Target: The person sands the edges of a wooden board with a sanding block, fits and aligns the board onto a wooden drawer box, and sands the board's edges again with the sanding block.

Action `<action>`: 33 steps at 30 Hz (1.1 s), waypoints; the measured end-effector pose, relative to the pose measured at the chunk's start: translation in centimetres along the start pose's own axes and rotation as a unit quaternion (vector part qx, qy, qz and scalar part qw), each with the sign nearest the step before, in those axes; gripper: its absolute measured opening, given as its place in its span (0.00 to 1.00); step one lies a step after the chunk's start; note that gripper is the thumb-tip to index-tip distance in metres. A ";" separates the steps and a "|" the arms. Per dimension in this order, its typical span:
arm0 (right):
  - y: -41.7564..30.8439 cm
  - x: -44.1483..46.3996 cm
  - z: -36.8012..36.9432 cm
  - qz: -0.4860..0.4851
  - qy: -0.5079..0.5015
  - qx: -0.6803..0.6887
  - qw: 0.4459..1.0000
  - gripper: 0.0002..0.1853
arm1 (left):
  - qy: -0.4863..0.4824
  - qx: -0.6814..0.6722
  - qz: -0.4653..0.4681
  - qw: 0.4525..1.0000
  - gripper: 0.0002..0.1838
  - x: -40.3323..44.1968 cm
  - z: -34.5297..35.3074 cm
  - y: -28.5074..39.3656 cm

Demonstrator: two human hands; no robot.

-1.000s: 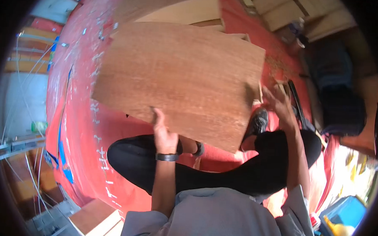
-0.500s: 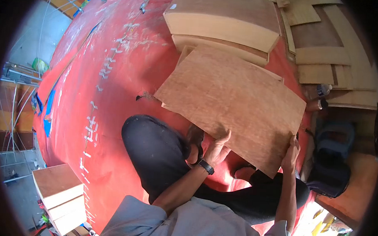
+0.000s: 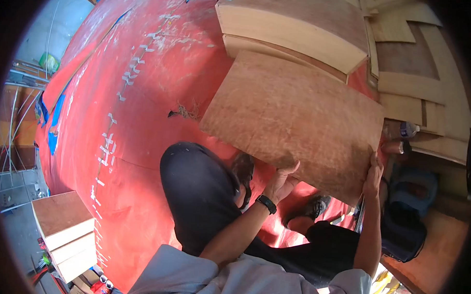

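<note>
A rectangular brown plywood board (image 3: 293,123) lies slanted in front of me, its flat face up. My left hand (image 3: 282,185) grips its near edge, thumb on top and the other fingers partly hidden beneath. My right hand (image 3: 373,176) is closed on the board's right edge near the close corner. Just beyond the far edge stand stacked wooden boxes (image 3: 291,32) with pale sides. Whatever lies under the board is hidden.
A red tarp (image 3: 136,164) covers the floor, with a tuft of fibre (image 3: 187,112) left of the board. Wood panels (image 3: 414,83), a plastic bottle (image 3: 408,129) and a dark bag (image 3: 401,230) are at right. Another wooden stack (image 3: 67,221) stands lower left.
Both hands and the board's near edge have moved slightly up in the view. The frame edges that showed beneath the board are now mostly covered. The camera view has also shifted.
</note>
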State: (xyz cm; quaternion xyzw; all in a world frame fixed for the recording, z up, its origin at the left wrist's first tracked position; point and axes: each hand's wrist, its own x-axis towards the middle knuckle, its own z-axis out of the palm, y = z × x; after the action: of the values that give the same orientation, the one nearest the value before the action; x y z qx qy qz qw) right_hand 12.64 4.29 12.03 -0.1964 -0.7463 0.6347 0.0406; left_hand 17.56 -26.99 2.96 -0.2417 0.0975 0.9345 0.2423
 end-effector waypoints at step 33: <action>6.6 4.1 -0.8 -0.021 0.024 -0.068 0.997 0.28 | 0.077 0.040 0.025 0.996 0.10 3.5 -2.1 -0.9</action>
State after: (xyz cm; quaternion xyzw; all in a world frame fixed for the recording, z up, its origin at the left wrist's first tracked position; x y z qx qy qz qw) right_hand 10.70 7.27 5.07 -0.1985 -0.7903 0.5768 0.0582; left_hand 16.21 -25.48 -0.65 -0.3005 0.1591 0.9143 0.2200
